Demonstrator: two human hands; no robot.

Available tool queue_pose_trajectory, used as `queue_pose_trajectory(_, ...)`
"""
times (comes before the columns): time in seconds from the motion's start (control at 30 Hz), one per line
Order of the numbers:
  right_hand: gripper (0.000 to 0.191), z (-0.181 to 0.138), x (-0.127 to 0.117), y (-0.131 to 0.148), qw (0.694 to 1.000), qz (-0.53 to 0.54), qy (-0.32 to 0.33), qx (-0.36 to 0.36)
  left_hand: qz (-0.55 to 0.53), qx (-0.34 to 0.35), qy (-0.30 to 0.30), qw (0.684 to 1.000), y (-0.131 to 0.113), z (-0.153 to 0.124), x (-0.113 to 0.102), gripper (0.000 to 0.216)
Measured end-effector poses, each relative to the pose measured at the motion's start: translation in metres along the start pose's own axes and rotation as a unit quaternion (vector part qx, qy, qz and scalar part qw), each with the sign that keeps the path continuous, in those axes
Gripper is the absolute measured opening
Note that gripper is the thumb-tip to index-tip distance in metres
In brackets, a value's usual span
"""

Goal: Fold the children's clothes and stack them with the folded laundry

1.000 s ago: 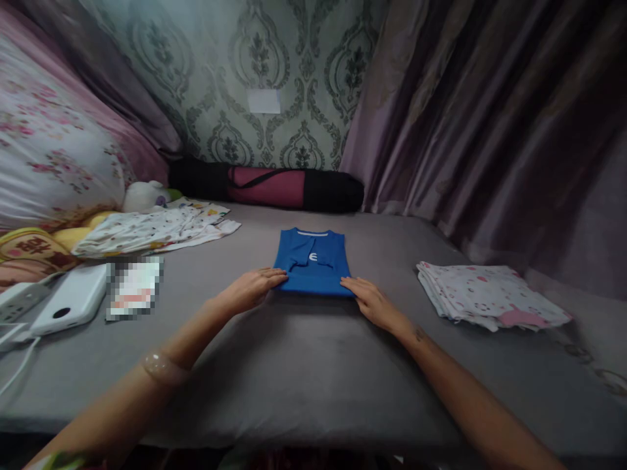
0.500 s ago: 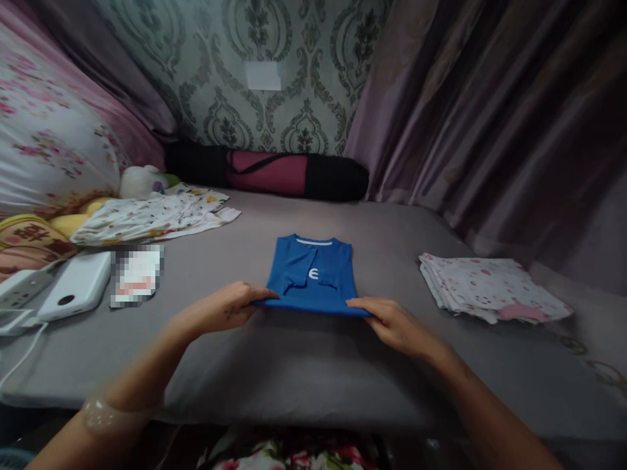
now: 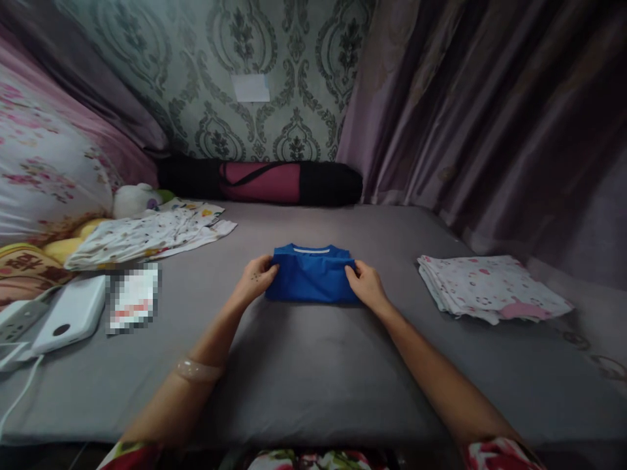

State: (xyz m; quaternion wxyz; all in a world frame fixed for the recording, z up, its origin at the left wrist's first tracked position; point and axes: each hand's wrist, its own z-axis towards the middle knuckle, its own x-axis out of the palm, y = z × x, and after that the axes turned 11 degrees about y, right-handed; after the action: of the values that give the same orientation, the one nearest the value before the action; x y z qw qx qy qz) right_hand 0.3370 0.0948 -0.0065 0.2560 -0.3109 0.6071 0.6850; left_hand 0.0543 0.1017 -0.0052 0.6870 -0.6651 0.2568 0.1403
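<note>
A blue T-shirt (image 3: 313,279) lies on the grey bed sheet (image 3: 313,365), its lower part folded up toward the collar. The pale neckline strip still shows along the far edge, while the sleeves and white print are covered. My left hand (image 3: 258,277) pinches the left end of the folded-up hem, thumb on top. At the right end of the same hem, my right hand (image 3: 365,282) grips the cloth between thumb and fingers. A translucent bangle (image 3: 198,369) sits on my left forearm.
Folded patterned cloth (image 3: 490,287) lies to the right. At left are a white power bank (image 3: 71,313), a power strip (image 3: 22,320), a blurred packet (image 3: 133,299) and a spotted cloth (image 3: 151,235). A black and maroon long bag (image 3: 259,183) rests against the wall.
Both hands have carried the shirt's hem up and away from me, folding it over the sleeves and print. The view has shifted slightly.
</note>
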Motion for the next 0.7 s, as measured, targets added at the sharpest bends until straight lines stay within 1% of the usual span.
queue_pose_trajectory(0.17,0.029,0.024,0.01,0.002,0.994,-0.081,-0.005,0.078,0.036,-0.047,-0.047,0.997,0.01,0.025,0.01,0.027)
queue_pose_trajectory(0.3,0.033,0.04,0.016,0.004,0.987,-0.101,0.005,0.122,0.086,-0.072,-0.05,0.992,0.013,0.04,0.013,0.025)
queue_pose_trajectory(0.43,0.036,0.051,0.019,0.006,0.981,-0.111,0.022,0.158,0.124,-0.101,-0.058,0.985,0.009,0.05,0.015,0.025)
queue_pose_trajectory(0.6,0.041,0.057,0.019,0.006,0.976,-0.14,0.029,0.166,0.174,-0.107,-0.069,0.976,0.003,0.057,0.017,0.026)
queue_pose_trajectory(0.7,0.042,0.059,0.018,0.007,0.973,-0.163,0.03,0.162,0.192,-0.102,-0.081,0.973,0.005,0.062,0.02,0.028)
